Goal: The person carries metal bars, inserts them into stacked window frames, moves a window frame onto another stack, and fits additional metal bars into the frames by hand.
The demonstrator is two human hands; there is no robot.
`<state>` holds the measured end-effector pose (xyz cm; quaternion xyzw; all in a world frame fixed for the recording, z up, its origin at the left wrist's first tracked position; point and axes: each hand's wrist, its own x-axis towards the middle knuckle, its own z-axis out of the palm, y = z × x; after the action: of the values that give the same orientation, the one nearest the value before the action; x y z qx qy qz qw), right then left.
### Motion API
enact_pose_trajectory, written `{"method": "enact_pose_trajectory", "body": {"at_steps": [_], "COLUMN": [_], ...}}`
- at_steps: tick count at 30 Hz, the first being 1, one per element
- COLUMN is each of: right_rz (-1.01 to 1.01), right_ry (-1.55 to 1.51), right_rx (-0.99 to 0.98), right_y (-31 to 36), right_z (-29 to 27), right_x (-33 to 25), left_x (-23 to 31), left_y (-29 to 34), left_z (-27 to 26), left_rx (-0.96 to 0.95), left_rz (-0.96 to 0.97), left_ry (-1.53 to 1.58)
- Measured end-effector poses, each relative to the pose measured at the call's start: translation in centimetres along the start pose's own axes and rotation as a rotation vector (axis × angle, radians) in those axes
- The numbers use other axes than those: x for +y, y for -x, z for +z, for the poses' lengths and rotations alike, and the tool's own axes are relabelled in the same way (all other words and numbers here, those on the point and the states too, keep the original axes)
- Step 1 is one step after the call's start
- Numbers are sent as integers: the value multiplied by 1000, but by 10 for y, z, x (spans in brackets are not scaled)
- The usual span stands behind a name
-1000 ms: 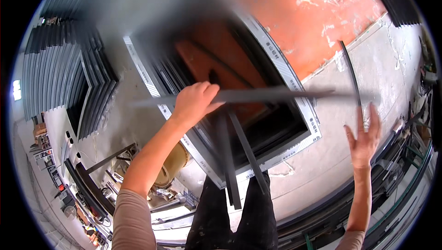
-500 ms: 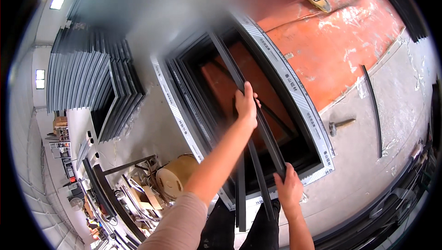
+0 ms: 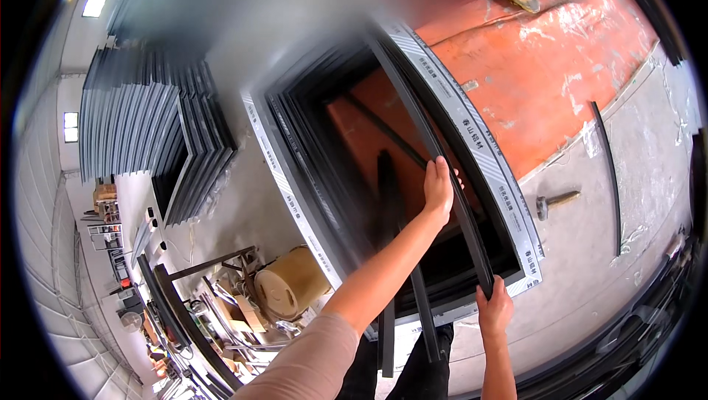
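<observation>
A long black metal profile strip slants across the right side of a stacked window frame. My left hand is closed around the strip's middle. At its near end, my right hand grips it too. The frame's rim is dark with white and grey printed protective film, and the strip lies close along its right inner edge. Two more loose black strips, one of them a narrow bar, lean over the frame's near edge by my legs. The far end of the held strip is blurred.
A hammer lies on the floor right of the frame, near a thin black strip. Orange sheeting covers the floor beyond. Stacked dark frames stand at left, above a tan drum and scrap pieces.
Both hands have carried the black strip to the right, from over the frame's opening to beside its right inner edge. The loose strips stay near my legs.
</observation>
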<state>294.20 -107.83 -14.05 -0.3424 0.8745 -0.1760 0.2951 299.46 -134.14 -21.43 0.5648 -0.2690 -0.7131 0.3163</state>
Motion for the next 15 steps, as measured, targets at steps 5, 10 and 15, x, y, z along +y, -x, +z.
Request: {"method": "enact_pose_trajectory", "body": {"at_steps": [5, 10, 15], "right_rz": [26, 25, -201], "right_ry": [19, 160, 106], "right_rx": [28, -55, 141], "right_y": [-23, -43, -14], "right_z": [14, 15, 6], "right_x": [2, 15, -29], "left_x": [10, -34, -17], "left_y": [-21, -71, -72], "left_z": [8, -4, -2], "left_rx": [-14, -81, -67], "left_rz": [-4, 66, 14], "left_ry": [-29, -10, -57]}}
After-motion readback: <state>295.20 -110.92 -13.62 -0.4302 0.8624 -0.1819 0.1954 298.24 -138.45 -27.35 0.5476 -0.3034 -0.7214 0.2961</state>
